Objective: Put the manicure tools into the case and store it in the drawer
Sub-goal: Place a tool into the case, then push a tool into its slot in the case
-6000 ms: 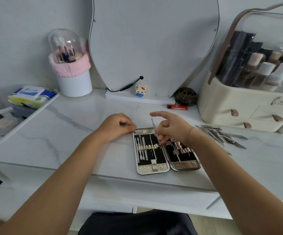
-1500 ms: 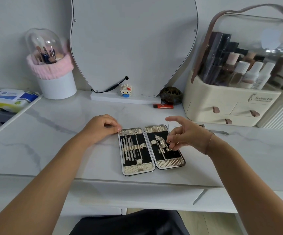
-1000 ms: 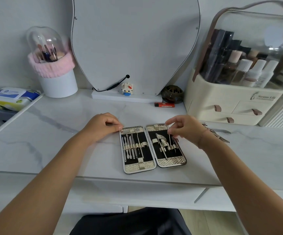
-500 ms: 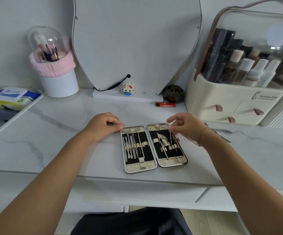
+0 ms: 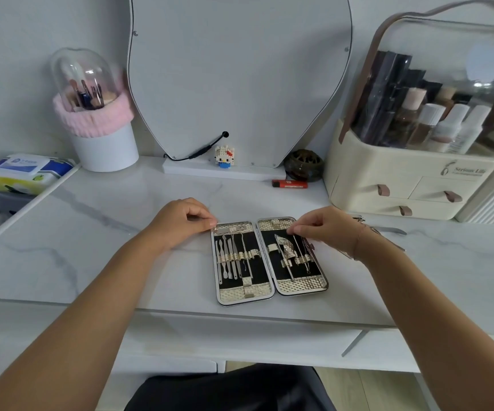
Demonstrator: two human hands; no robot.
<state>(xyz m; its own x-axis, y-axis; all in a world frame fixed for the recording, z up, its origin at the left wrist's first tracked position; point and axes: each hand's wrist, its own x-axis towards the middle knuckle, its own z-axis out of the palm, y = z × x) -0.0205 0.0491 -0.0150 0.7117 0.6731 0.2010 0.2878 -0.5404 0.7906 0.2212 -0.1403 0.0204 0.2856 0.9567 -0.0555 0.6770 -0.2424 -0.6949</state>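
Note:
The manicure case (image 5: 247,295) lies open flat on the marble tabletop, its black lining holding several metal tools under elastic loops in both halves. My left hand (image 5: 180,222) presses fingertips on the case's top left corner. My right hand (image 5: 325,229) hovers over the right half's top edge, its thumb and forefinger pinched on the upper end of a thin metal tool (image 5: 299,247) that sits in the loops. A few loose tools (image 5: 388,231) lie on the table behind my right wrist, partly hidden.
A cream cosmetics organiser (image 5: 411,185) with small drawers stands at the right. A mirror (image 5: 237,78), a toy figure (image 5: 224,155), a dark round dish (image 5: 303,166), a red lighter (image 5: 288,183) and a brush holder (image 5: 97,114) line the back. Wipes pack (image 5: 23,173) at left.
Six seconds ago my right hand held a tool above the left half; several more tools now sit in the right half. Over the last second that hand lowered a thin tool into the loops.

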